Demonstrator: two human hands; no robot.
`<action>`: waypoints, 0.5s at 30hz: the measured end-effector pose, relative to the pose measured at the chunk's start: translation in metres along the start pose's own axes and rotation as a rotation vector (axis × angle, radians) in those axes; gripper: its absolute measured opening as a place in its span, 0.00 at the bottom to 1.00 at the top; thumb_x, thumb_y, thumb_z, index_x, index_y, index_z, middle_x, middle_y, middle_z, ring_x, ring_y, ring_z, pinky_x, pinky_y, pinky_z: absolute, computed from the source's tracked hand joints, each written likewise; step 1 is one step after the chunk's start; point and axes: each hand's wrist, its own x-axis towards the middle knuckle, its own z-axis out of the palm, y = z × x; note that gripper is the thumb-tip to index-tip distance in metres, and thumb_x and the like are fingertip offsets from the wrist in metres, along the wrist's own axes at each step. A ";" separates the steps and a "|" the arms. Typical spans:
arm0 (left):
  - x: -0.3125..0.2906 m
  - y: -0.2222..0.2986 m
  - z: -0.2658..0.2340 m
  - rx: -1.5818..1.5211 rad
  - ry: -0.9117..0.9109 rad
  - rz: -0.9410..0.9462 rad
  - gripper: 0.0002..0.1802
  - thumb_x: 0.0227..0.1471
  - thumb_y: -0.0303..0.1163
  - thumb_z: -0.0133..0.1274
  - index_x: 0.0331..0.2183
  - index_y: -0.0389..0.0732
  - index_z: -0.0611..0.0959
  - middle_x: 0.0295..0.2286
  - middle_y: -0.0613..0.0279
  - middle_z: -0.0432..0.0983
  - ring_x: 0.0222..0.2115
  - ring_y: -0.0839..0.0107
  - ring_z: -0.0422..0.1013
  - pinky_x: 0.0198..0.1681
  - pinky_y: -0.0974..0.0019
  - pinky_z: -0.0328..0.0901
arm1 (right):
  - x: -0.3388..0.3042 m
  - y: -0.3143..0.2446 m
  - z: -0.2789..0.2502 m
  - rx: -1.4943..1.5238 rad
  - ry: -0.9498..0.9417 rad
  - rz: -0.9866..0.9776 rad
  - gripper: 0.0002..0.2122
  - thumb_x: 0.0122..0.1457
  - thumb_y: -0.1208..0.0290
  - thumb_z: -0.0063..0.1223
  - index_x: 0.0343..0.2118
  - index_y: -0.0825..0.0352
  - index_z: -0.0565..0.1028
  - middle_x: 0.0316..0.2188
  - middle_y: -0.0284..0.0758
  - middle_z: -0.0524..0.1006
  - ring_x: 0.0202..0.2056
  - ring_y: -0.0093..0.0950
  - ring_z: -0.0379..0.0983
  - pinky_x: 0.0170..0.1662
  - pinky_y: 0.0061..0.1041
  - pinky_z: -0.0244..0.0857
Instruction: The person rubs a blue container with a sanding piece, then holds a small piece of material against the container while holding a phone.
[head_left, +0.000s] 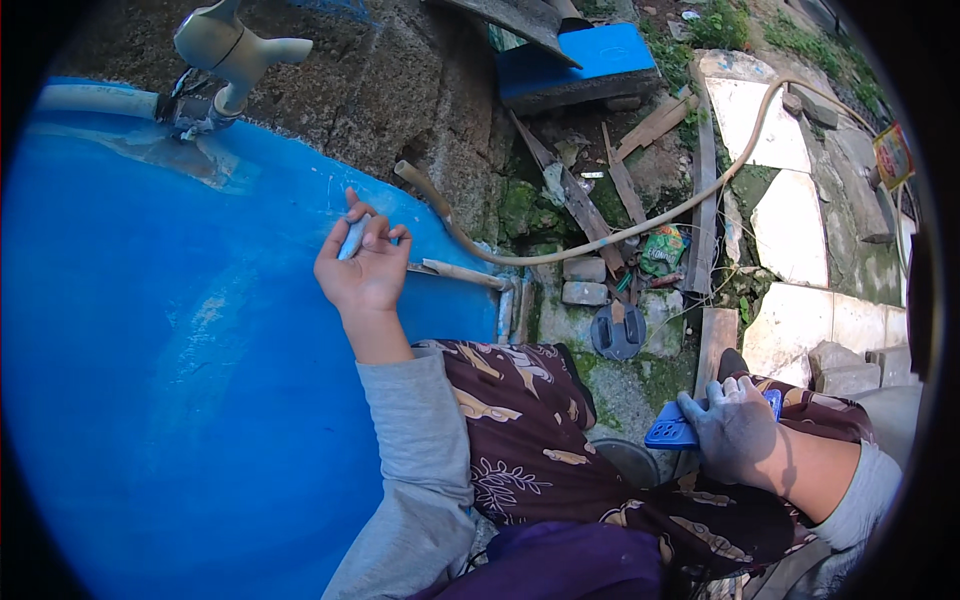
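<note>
Item, far left: a blue surface (150, 350), broad, scuffed paler in patches; its left limit is lost in the dark rim of my view.

Item, upper left: a cream pipe fitting (212, 42) with a side spout, placed at the surface's edge presumably to serve water; its top is cut off.

Item: my left hand (368, 278), palm up above the blue, thumb and curled fingers closed on a small pale blue-grey piece (353, 238), one finger lifted apart. A fingertip pinch seems to suit so small a thing. My fingers hide part of it; its material I cannot tell.

Item, centre: my patterned dark clothing (530, 430), draped over my legs.

Item: a tan hose (600, 245), open end by the blue edge, the rest curving away to the right.

Item: two grey blocks (585, 281), stacked; beside them a dark disc (618, 332), use unclear.

Item, right: my right hand (738, 425), coated grey, fingers closed over a blue plastic piece (670, 432) with round openings, low near my leg, perhaps for support. The hand covers its middle; the underside is hidden.

Item, far right: white slabs (790, 240), partly shaded.
</note>
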 end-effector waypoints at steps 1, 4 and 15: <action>-0.014 0.012 0.005 0.071 -0.063 0.114 0.21 0.58 0.30 0.35 0.51 0.40 0.72 0.29 0.68 0.68 0.21 0.75 0.56 0.37 0.64 0.51 | 0.009 0.000 0.003 0.032 0.009 -0.041 0.23 0.53 0.69 0.48 0.54 0.66 0.70 0.39 0.43 0.75 0.44 0.35 0.71 0.49 0.30 0.58; -0.023 0.024 0.005 0.126 -0.142 0.182 0.21 0.58 0.31 0.35 0.51 0.41 0.72 0.29 0.68 0.68 0.20 0.75 0.57 0.36 0.64 0.51 | 0.018 -0.002 0.000 0.053 0.004 -0.046 0.24 0.53 0.69 0.48 0.55 0.67 0.70 0.39 0.45 0.74 0.43 0.38 0.71 0.49 0.31 0.58; -0.014 0.020 0.002 0.050 -0.131 0.102 0.21 0.59 0.31 0.34 0.51 0.39 0.72 0.29 0.68 0.66 0.20 0.75 0.56 0.37 0.63 0.51 | 0.018 0.003 0.000 0.042 -0.132 -0.070 0.31 0.51 0.63 0.52 0.59 0.69 0.64 0.44 0.52 0.72 0.48 0.44 0.69 0.53 0.37 0.59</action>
